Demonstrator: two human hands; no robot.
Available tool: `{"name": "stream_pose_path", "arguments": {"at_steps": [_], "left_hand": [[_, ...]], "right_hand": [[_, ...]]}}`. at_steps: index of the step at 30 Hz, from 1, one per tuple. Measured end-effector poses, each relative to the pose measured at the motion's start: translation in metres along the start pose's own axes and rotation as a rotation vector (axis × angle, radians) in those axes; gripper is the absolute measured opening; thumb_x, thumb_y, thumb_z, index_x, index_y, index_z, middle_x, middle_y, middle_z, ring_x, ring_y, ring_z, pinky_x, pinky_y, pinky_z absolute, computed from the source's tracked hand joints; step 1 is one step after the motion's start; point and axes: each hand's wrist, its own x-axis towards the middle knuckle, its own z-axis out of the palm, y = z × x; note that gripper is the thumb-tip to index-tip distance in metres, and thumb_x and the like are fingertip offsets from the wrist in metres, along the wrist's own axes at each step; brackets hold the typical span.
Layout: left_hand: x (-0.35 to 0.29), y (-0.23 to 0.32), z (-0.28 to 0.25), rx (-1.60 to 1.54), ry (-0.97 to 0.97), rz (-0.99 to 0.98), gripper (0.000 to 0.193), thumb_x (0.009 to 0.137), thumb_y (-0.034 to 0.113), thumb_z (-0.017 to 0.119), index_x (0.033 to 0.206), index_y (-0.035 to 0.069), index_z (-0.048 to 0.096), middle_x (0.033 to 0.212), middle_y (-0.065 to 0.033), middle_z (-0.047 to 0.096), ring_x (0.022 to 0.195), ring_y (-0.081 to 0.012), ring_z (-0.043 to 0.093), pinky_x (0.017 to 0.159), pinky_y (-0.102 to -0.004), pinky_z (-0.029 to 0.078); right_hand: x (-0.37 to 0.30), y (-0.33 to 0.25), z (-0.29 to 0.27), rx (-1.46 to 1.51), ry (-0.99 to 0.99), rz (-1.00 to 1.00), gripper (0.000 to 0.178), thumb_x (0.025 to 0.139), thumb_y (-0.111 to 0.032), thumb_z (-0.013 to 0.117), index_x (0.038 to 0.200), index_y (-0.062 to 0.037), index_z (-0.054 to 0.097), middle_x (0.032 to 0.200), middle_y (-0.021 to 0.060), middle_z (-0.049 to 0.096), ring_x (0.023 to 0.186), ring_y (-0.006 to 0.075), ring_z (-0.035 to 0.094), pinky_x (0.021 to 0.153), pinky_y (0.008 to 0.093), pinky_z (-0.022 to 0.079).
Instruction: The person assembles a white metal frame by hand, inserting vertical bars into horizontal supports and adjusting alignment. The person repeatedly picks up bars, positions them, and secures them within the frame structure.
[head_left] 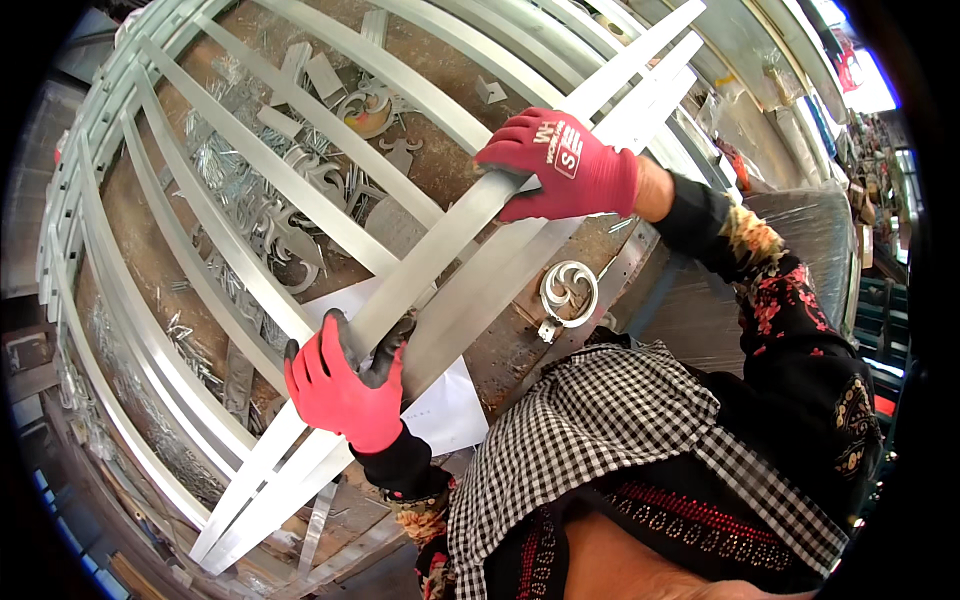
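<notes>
A long silvery flat metal bar [440,248] runs slantwise from the lower left to the upper right, above the workbench. Around its upper part closes my right hand [572,168], in a red glove with a dark palm. Lower down, my left hand [350,388], gloved alike, grips the same bar with the fingers on its far side and the thumb toward me. A second metal bar [490,292] lies alongside, nearer my body; whether either hand also touches it I cannot tell. Beneath both bars is a white sheet of paper [452,408], partly covered.
Several long metal bars [300,205] fan across the bench to a slotted rail [82,130] at the far left. Scrollwork pieces [300,250], small plates and loose fasteners [230,105] lie among them. A round white scroll ornament [568,294] sits near the bench's front edge.
</notes>
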Motion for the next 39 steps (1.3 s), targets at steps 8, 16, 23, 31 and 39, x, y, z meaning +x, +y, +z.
{"name": "stream_pose_path", "arguments": {"at_steps": [8,16,23,31,39], "left_hand": [[0.007,0.016,-0.031,-0.020,-0.101,-0.062,0.066,0.054,0.045,0.074,0.104,0.005,0.061,0.089,-0.0115,0.059,0.082,-0.0344,0.056,0.088,-0.0477,0.043],[0.010,0.049,-0.032,-0.017,-0.081,-0.042,0.060,0.052,0.043,0.076,0.098,0.006,0.061,0.086,-0.0086,0.058,0.081,-0.0292,0.057,0.090,-0.0489,0.043],[0.009,0.039,-0.002,-0.022,-0.130,-0.058,0.064,0.048,0.034,0.080,0.103,0.009,0.060,0.093,-0.0099,0.059,0.092,-0.0330,0.054,0.090,-0.0460,0.041],[-0.020,0.032,0.050,0.037,-0.102,-0.032,0.066,0.049,0.031,0.082,0.107,0.010,0.061,0.091,-0.0078,0.061,0.090,-0.0287,0.056,0.086,-0.0406,0.044],[-0.023,0.033,0.081,0.053,-0.118,-0.007,0.063,0.051,0.033,0.083,0.104,0.009,0.059,0.093,-0.0057,0.061,0.088,-0.0260,0.057,0.091,-0.0416,0.041]], "right_hand": [[0.133,-0.038,-0.008,0.554,-0.661,0.204,0.049,0.085,-0.048,0.052,0.100,-0.0022,0.062,0.083,0.0127,0.063,0.073,0.0218,0.060,0.066,0.0359,0.048],[0.124,-0.057,0.041,0.425,-0.370,0.506,0.063,0.081,-0.056,0.056,0.090,0.0057,0.063,0.086,0.0211,0.063,0.082,0.0335,0.063,0.073,0.0408,0.049],[0.125,-0.043,0.068,0.450,-0.279,0.500,0.058,0.082,-0.053,0.058,0.088,0.0045,0.063,0.078,0.0184,0.063,0.069,0.0285,0.064,0.061,0.0386,0.052],[0.126,-0.018,0.143,0.408,-0.342,0.498,0.059,0.085,-0.054,0.053,0.097,0.0032,0.064,0.093,0.0202,0.065,0.090,0.0341,0.062,0.080,0.0422,0.048],[0.121,-0.007,0.156,0.268,-0.310,0.449,0.052,0.088,-0.046,0.047,0.095,0.0014,0.066,0.089,0.0193,0.066,0.087,0.0363,0.063,0.077,0.0443,0.049]]}}
